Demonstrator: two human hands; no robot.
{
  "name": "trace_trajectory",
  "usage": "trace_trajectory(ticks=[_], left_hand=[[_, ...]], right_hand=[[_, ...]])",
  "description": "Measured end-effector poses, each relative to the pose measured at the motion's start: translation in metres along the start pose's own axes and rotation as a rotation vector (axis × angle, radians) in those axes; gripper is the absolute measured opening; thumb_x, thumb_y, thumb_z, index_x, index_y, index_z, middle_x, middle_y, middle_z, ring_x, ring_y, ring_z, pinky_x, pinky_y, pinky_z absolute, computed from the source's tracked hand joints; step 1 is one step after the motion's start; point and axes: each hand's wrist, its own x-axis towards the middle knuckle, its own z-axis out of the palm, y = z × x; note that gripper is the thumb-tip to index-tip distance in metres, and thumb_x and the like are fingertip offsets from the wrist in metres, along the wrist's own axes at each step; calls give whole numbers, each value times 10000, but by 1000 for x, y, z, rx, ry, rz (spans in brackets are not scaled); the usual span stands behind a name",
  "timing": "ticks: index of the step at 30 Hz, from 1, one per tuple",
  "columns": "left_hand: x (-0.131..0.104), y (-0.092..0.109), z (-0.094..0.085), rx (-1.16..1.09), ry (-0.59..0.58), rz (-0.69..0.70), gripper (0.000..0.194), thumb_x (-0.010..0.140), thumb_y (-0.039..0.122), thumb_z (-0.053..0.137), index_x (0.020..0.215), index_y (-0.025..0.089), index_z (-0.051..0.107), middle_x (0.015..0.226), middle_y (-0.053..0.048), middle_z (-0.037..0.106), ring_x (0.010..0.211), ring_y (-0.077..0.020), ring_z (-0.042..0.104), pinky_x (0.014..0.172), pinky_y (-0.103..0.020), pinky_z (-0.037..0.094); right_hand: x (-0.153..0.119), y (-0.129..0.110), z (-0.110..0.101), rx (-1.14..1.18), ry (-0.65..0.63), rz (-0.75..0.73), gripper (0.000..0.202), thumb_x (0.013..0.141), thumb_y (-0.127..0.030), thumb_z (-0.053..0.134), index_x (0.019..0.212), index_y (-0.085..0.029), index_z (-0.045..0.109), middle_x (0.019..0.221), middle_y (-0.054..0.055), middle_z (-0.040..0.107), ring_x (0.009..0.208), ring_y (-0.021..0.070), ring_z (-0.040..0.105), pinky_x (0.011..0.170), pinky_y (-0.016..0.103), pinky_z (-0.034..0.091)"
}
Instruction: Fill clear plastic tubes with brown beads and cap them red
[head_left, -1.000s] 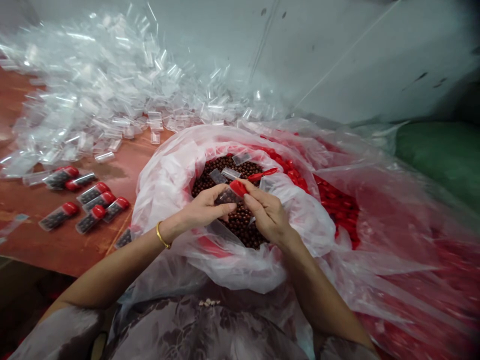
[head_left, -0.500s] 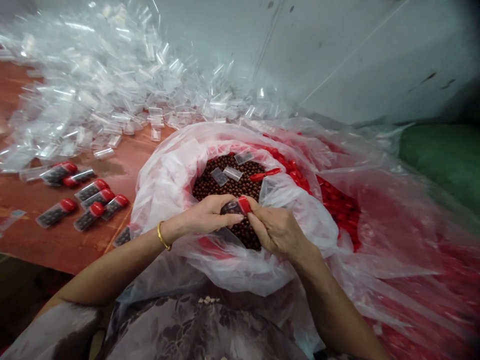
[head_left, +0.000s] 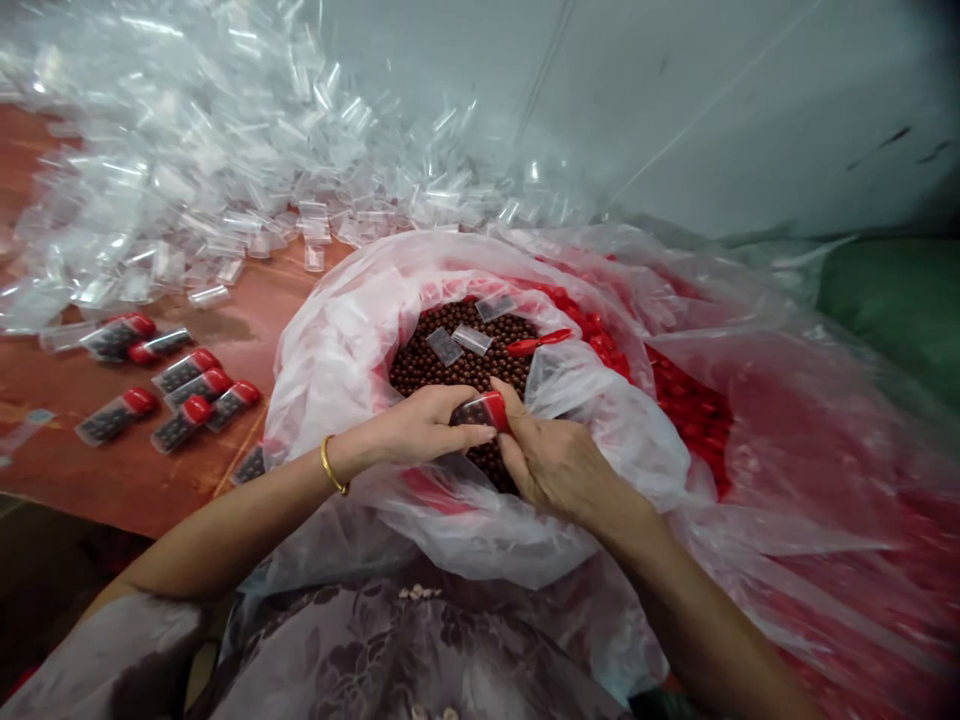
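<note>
My left hand (head_left: 427,425) is wrapped round a small clear container (head_left: 471,411) of dark beads with a red cap, over the opening of a plastic-lined bag. My right hand (head_left: 551,455) grips the red cap end from the right side. Under both hands lie many brown beads (head_left: 427,372) inside the white translucent plastic liner (head_left: 322,340). Clear empty containers (head_left: 472,339) and a red piece (head_left: 538,342) rest on the beads.
A big heap of clear containers (head_left: 202,150) covers the back left of the orange-brown table (head_left: 247,350). Several filled, red-capped containers (head_left: 180,423) lie at the left. Red caps (head_left: 694,415) fill plastic bags at the right. A grey wall (head_left: 675,100) stands behind.
The view has shifted slightly. The right fingers have shifted around the red cap, with a fingertip now raised above it. The container stays between both hands.
</note>
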Motion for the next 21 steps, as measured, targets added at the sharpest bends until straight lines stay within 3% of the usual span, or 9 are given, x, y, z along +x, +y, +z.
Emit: trace_trajectory(ticks=[7, 11, 14, 16, 18, 21], left_hand=[[1, -4, -2, -32, 119, 8, 319, 806, 450, 573, 740, 149, 491, 656, 30, 518, 591, -86, 443, 531, -208, 344], [1, 4, -1, -69, 32, -57, 295, 774, 413, 630, 761, 141, 515, 649, 31, 548, 563, -73, 456, 512, -193, 357], [0, 7, 0, -135, -78, -102, 306, 772, 421, 650, 826, 141, 540, 629, 32, 572, 506, -72, 482, 484, -192, 368], [0, 6, 0, -172, -106, -106, 324, 782, 447, 643, 833, 145, 538, 601, 35, 569, 474, -75, 495, 472, -196, 375], [0, 3, -1, -160, -114, -98, 334, 780, 461, 650, 800, 150, 531, 581, 36, 565, 473, -84, 513, 476, -198, 380], [0, 1, -1, -61, -132, -87, 337, 780, 461, 651, 733, 152, 523, 575, 35, 557, 498, -90, 516, 496, -202, 362]], right_hand=[[10, -7, 12, 100, -113, 141, 574, 879, -183, 329, 1395, 68, 348, 617, 67, 659, 473, 178, 559, 478, 269, 409], [10, 5, -5, 166, -167, 212, 559, 794, -220, 450, 1314, -33, 535, 590, 42, 649, 479, 166, 542, 471, 256, 368], [12, 21, -20, 445, -198, 246, 417, 753, -236, 538, 1131, -143, 688, 523, -27, 571, 440, 105, 469, 469, 227, 338], [17, 26, -19, 666, -146, 274, 378, 768, -317, 592, 1087, -148, 701, 510, -48, 511, 442, 88, 430, 472, 223, 340], [25, 24, -6, 858, -3, 355, 464, 827, -486, 547, 1094, -132, 681, 513, -53, 452, 457, 92, 405, 474, 231, 348], [41, 11, 20, 1096, 188, 599, 673, 925, -628, 246, 1175, -124, 615, 564, -37, 432, 481, 108, 404, 481, 240, 380]])
